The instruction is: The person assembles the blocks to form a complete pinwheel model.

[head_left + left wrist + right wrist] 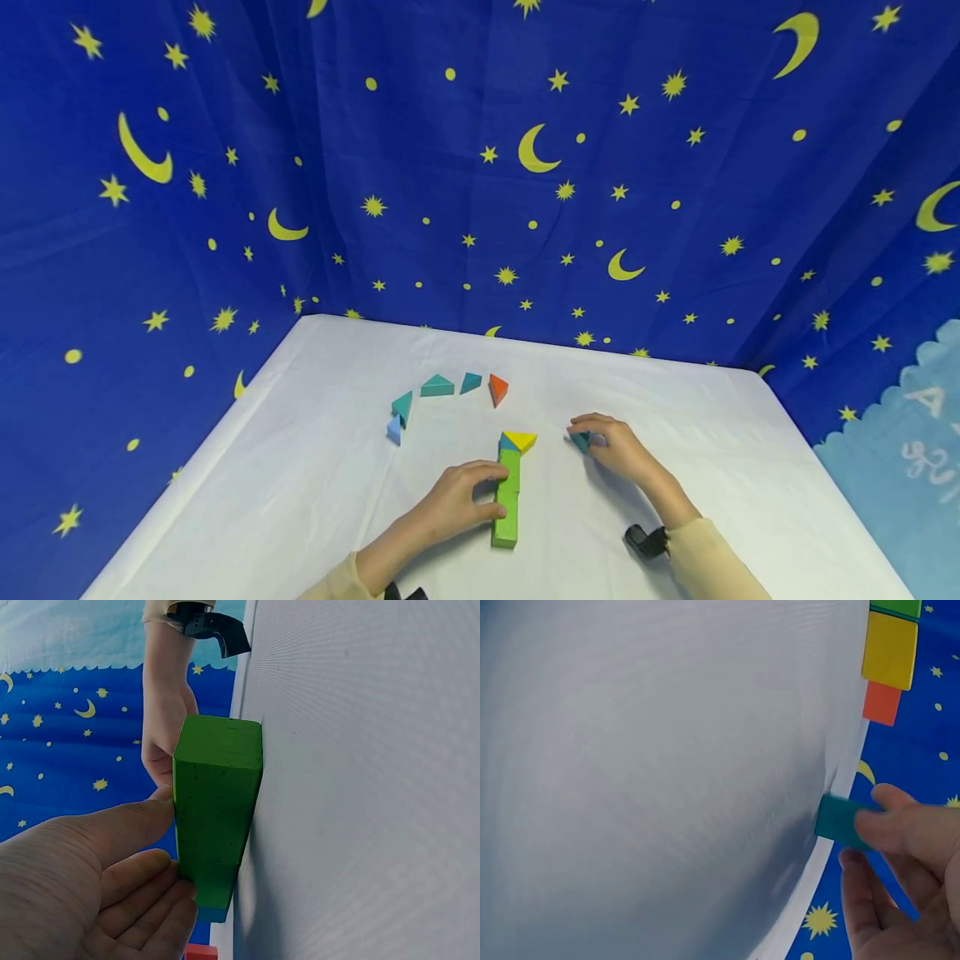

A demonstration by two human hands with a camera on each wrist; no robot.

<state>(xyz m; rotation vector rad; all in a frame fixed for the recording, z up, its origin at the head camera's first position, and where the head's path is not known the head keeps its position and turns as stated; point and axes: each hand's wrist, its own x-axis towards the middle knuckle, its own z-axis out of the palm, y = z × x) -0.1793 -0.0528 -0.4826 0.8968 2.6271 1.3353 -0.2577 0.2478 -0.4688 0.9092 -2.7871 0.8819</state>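
Two green blocks point(507, 512) lie end to end in a line on the white table. At their far end sit a small blue triangular block point(509, 443) and a yellow triangular block point(522, 441), side by side. My left hand point(459, 500) touches the left side of the green blocks with thumb and fingertips; in the left wrist view the fingers point(146, 907) rest loosely along the green face. To the right of the line, my right hand point(618, 450) pinches a teal triangular block point(840, 821) between thumb and fingers, at or just above the table surface.
Loose triangular blocks lie in an arc at the back left: an orange one point(498, 389), a dark teal one point(470, 382), two green-teal ones point(437, 386) and a light blue one point(394, 430). A blue star-patterned curtain point(480, 208) hangs behind the white table point(337, 358).
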